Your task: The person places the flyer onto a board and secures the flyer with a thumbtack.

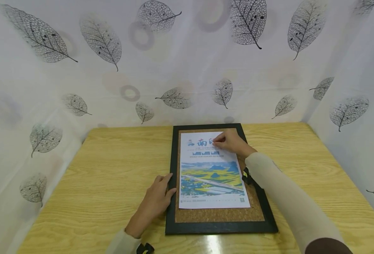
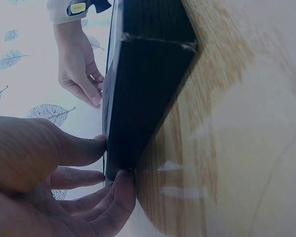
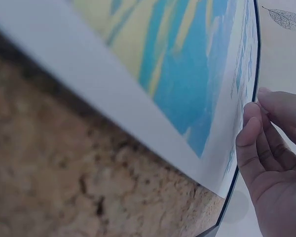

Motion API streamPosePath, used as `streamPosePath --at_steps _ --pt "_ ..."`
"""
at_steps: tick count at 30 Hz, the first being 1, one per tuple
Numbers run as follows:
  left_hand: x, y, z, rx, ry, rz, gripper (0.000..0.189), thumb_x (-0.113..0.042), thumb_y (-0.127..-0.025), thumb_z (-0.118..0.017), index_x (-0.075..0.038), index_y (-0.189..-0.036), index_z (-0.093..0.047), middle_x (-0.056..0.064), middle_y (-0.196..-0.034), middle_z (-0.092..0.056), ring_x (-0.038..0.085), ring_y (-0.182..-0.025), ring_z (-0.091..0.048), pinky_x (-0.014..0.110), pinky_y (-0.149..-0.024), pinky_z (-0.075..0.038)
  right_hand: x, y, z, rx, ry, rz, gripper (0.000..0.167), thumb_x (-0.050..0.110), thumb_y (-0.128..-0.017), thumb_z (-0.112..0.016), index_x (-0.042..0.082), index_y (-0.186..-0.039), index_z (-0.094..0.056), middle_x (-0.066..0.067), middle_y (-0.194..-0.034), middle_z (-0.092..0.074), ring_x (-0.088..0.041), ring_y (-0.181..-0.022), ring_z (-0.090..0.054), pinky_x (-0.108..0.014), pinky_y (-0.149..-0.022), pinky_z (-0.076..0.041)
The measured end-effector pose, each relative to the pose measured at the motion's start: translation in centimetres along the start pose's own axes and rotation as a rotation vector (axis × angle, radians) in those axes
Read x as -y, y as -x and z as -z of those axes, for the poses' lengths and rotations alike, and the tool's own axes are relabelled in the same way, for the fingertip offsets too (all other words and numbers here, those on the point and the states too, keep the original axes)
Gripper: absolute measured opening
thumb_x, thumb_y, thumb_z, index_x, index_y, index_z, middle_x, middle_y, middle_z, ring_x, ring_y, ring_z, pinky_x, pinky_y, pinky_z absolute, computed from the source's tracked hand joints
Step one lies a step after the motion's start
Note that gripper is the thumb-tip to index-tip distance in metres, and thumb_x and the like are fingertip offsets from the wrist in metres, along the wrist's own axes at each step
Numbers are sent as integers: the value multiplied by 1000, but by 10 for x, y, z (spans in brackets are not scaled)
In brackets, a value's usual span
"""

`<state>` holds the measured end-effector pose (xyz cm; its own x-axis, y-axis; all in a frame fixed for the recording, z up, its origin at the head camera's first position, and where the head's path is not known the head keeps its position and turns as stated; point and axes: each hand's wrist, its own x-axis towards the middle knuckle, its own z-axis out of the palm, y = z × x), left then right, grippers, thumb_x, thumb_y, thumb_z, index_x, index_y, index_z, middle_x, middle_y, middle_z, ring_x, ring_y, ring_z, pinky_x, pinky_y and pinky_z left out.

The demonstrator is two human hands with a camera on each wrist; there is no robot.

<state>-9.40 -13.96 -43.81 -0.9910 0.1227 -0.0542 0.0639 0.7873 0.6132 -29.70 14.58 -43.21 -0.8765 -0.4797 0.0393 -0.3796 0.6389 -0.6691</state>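
A printed poster (image 1: 212, 180) with blue lettering and a yellow-green landscape lies on a black-framed cork board (image 1: 220, 216). My left hand (image 1: 155, 197) grips the frame's left edge. In the left wrist view, its thumb is on the upper rim and the other fingers (image 2: 122, 192) curl against the side. Over the upper right part of the poster is my right hand (image 1: 231, 143), its thumb and fingertips drawn together near the last character of the heading. The right wrist view also has these closed fingertips (image 3: 251, 123); no object shows between them.
The board lies on a wooden table (image 1: 120, 155), its far edge near a white curtain (image 1: 187, 67) printed with leaves. Curtains also hang along both sides. Bare cork (image 1: 218, 216) shows below the poster, and each wrist wears a black strap.
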Motion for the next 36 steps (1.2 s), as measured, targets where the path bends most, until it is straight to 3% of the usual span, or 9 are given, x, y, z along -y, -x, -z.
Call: streamPosePath --at_steps 10,22,30,36 --pt "-2 0 2 2 -13 -8 52 -13 -100 -65 3 -147 -49 24 -129 -54 32 -102 -63 43 -75 -53 0 -5 -2 -37 29 4 16 11 -94 -74 1 -106 -79 -12 -101 -76 -18 -78 -66 -31 -68 -51" --pt "-1 0 3 3 -25 -8 52 -14 -100 -66 2 -147 -49 24 -128 -54 27 -93 -63 40 -72 -51 4 -14 0 2 -13 -78 17 7 -98 -68 1 -110 -78 -8 -90 -74 -16 -71 -63 -27 -65 -48" --pt "-1 0 2 1 -25 -11 52 -14 -100 -66 2 -146 -49 24 -128 -54 30 -98 -63 42 -75 -53 5 -22 2 -8 -40 -124 11 12 -97 -71 3 -100 -75 -7 -81 -73 -17 -68 -67 -29 -63 -52" --pt "-1 0 2 2 -19 -7 52 -13 -100 -66 2 -147 -49 24 -129 -54 32 -100 -63 43 -76 -53 2 -27 1 14 -67 -171 12 12 -98 -69 3 -101 -77 -7 -81 -72 -17 -67 -65 -28 -62 -51"
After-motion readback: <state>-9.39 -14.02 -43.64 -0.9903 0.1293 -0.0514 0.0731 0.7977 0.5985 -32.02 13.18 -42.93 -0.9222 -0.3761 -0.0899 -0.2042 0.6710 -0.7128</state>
